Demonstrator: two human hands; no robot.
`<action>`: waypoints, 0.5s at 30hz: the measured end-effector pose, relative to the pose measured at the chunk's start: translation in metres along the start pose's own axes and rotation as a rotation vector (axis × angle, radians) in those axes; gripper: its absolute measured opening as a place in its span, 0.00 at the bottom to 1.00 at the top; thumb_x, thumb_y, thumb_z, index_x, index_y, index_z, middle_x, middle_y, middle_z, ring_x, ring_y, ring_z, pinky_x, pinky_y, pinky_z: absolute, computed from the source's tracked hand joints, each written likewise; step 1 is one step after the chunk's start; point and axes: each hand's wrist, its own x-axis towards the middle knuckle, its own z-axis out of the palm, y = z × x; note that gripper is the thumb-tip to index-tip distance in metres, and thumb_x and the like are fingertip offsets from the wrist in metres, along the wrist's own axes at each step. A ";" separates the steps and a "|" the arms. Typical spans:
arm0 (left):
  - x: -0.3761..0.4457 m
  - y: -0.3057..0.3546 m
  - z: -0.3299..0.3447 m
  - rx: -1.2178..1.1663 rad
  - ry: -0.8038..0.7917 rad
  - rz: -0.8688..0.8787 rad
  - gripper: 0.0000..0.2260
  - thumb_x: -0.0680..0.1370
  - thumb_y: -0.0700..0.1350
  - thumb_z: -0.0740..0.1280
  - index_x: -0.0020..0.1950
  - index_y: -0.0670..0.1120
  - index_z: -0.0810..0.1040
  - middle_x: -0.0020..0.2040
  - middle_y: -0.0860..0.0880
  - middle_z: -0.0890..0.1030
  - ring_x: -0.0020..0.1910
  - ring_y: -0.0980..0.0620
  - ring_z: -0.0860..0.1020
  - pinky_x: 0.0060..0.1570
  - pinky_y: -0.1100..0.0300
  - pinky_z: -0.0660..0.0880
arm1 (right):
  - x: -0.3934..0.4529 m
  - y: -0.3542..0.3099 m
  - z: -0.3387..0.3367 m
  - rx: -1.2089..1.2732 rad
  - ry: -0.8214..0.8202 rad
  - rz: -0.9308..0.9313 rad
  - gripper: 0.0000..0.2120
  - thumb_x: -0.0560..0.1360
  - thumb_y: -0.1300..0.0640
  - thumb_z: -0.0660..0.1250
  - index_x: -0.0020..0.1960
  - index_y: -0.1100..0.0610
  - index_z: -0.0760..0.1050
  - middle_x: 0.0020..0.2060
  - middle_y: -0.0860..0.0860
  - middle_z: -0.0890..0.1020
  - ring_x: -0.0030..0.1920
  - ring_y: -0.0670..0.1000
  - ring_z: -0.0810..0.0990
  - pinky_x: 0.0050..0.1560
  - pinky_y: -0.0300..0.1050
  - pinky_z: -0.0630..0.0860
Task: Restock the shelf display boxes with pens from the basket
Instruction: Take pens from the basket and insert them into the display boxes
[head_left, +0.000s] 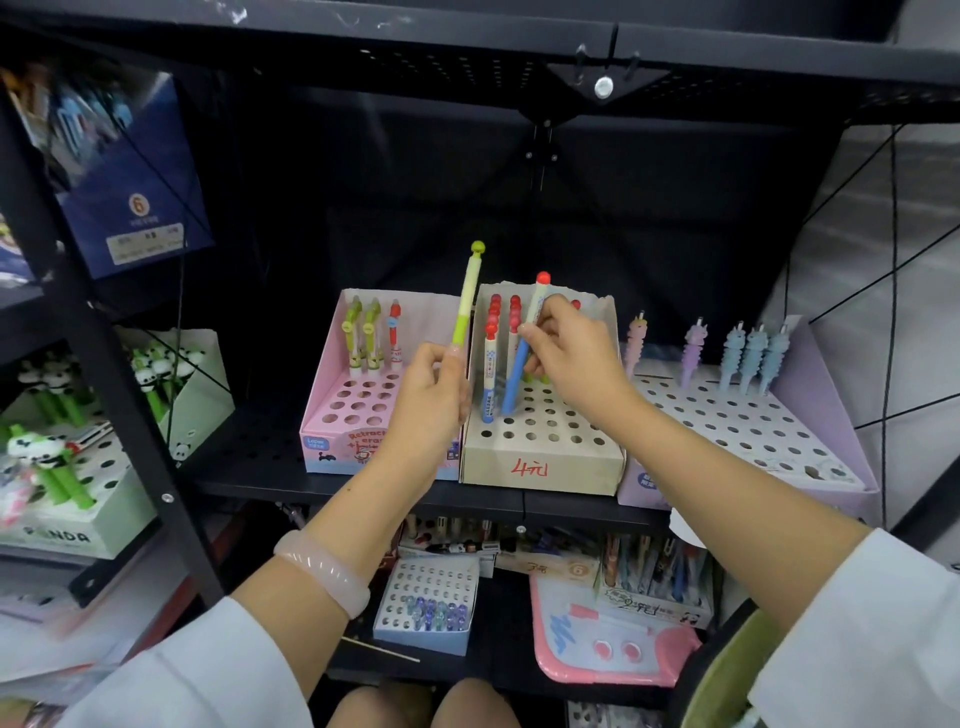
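Both hands raised, left hand (434, 387) on green pen (467, 296)

— What's the shelf (363, 491) made of?
— Black metal, matt, perforated at the deck and back. A shiny steel bolt (603, 87) sits at twelve o'clock.
— And the boxes?
— Cardboard. The beige box (540, 460) is dull and rough-edged; the pink box (332, 415) at nine o'clock of it looks smoother, printed.
— The pens?
— Smooth plastic. The green pen (467, 296) has a soft sheen, the blue pen (517, 371) likewise.
— Anything on the wrist?
— A pale pink bangle (324, 577), glossy and translucent, like stone or glass. The sleeve (197, 670) is white matt cloth.
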 end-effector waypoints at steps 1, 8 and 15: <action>0.000 -0.002 -0.001 0.011 0.010 -0.006 0.09 0.82 0.45 0.54 0.42 0.48 0.67 0.21 0.58 0.69 0.22 0.62 0.67 0.24 0.70 0.67 | 0.000 0.001 -0.001 -0.013 -0.006 -0.014 0.13 0.79 0.57 0.61 0.39 0.45 0.64 0.36 0.49 0.78 0.31 0.41 0.78 0.33 0.29 0.75; 0.000 -0.010 -0.004 -0.029 -0.018 -0.018 0.06 0.81 0.41 0.54 0.47 0.49 0.67 0.26 0.57 0.77 0.28 0.62 0.76 0.29 0.69 0.73 | -0.016 0.017 0.013 -0.281 -0.265 0.053 0.10 0.77 0.54 0.65 0.39 0.48 0.66 0.34 0.44 0.77 0.34 0.42 0.78 0.38 0.37 0.77; -0.005 -0.003 -0.006 -0.019 -0.078 0.026 0.05 0.81 0.41 0.56 0.47 0.49 0.67 0.27 0.56 0.78 0.29 0.62 0.77 0.30 0.69 0.73 | -0.015 0.004 0.002 -0.209 -0.058 0.085 0.05 0.76 0.51 0.65 0.48 0.53 0.72 0.34 0.44 0.76 0.34 0.40 0.74 0.34 0.32 0.68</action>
